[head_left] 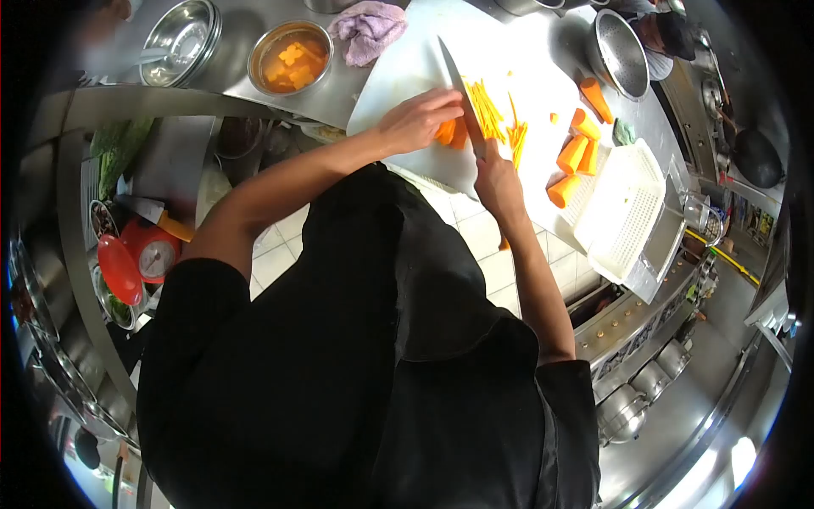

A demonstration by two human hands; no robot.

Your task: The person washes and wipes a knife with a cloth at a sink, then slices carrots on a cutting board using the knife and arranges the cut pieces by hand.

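A white cutting board (411, 64) bears carrot strips (486, 112) and carrot slices (459, 134).

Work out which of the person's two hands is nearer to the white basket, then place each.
Right. The right hand, holding the knife, is left of the white basket; the left hand, across the blade, is farther left.

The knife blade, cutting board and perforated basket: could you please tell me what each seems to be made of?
Knife blade: apparently smooth steel, judging by its grey metallic sheen.
Cutting board: probably plastic, uniformly white with no visible grain, though glare obscures its finish.
Basket: likely moulded plastic, pale, with regular perforations.
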